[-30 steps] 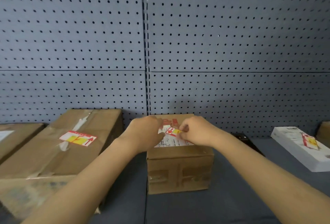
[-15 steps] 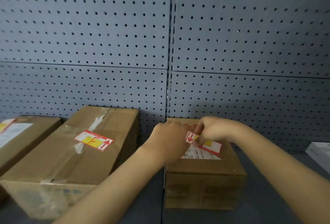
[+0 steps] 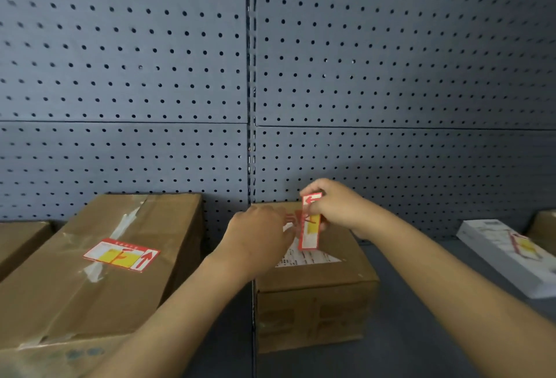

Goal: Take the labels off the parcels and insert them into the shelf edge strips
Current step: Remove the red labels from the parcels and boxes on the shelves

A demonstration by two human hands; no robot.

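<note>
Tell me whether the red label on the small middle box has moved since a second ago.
Yes. The red label has come up off the small box, now hanging upright from the right hand.

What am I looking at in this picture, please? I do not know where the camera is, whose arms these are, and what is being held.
The camera sits on a person's head and looks forward and down, so the two bare arms are that person's own. In front is a grey shelf with a pegboard wall behind. On the shelf stand cardboard parcels. The right hand holds a red, white and yellow label in a pinching grip, lifted upright above the small parcel. The left hand rests on that parcel's top. The large parcel at left has a similar label stuck on it, and so has the white box at right.
</note>
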